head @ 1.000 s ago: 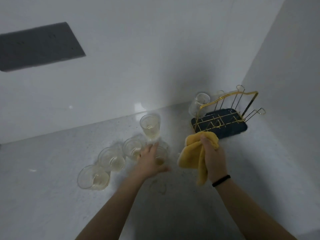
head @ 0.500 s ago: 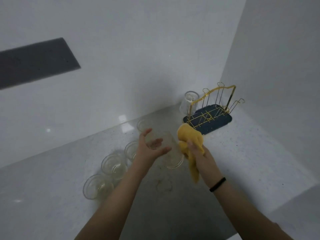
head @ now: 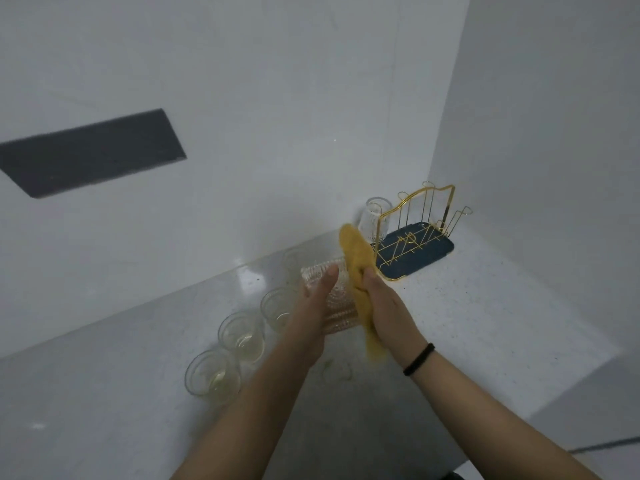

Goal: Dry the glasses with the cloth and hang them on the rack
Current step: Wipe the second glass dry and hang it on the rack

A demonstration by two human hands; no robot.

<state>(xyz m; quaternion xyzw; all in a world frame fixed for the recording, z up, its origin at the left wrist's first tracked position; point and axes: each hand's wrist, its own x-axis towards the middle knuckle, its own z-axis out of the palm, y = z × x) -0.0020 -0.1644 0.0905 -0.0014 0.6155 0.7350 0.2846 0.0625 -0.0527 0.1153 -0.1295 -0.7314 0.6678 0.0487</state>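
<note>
The left hand (head: pixel 313 306) has lifted a ribbed glass (head: pixel 332 299) off the counter; its fingers clasp it. The right hand (head: pixel 384 303), fingers clamped on the yellow cloth (head: pixel 356 258), begins drying beside the rack (head: pixel 415 233).

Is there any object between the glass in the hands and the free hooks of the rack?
Nothing visible blocks it. The held glass is raised above the counter; the rack has one hung glass at its left end only.

Bare counter (head: pixel 485 306) at 4 o'clock of the rack (head: pixel 414 237); one glass (head: pixel 374 220) hangs at its 9 o'clock.
</note>
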